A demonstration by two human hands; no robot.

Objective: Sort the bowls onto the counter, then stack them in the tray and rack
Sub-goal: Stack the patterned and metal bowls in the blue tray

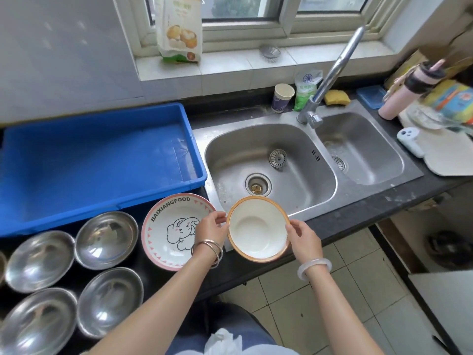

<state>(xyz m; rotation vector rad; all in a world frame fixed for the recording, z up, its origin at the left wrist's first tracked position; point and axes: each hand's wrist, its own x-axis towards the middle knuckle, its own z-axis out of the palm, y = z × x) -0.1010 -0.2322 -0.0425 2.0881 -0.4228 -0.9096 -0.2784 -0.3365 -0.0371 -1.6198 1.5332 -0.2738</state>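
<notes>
Between the left hand (210, 229) and right hand (303, 239), both pinching its rim, a hard, breakable bowl (258, 229) is sitting.

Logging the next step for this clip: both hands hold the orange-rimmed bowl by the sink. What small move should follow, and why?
Probably lower the orange-rimmed bowl onto the counter beside the elephant bowl. Left hand and right hand hold its rim, the steel bowls already sit on the counter, and the blue tray holds no bowls yet.
</notes>
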